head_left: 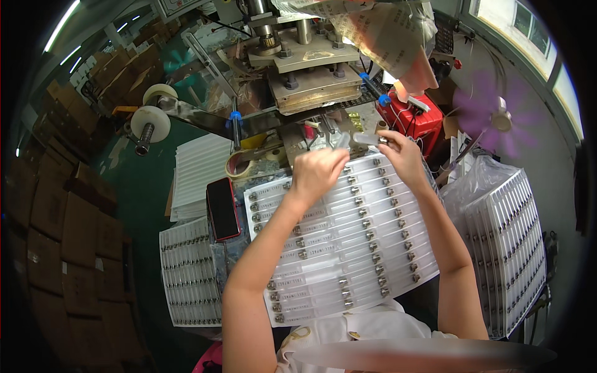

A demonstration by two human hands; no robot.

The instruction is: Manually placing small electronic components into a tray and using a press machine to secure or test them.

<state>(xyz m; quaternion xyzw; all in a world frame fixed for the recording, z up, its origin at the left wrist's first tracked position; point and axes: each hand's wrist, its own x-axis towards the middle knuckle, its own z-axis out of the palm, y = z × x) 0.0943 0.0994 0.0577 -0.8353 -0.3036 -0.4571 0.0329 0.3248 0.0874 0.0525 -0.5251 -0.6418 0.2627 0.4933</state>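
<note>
We see a large clear blister sheet [348, 242] of small metal-tipped parts lying on the desk [227, 248] before us, its long axis running from near left to far right, its far edge under the press [311, 74]. At that far edge our left hand [318, 173] curls its fingers down onto the sheet. Our right hand [403, 155] pinches one small clear packet [367, 138], pointing left from the fingertips.

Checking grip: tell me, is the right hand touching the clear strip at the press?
Touching. The head view shows the right hand with its fingertips closed on the clear strip, no gap between them.
</note>
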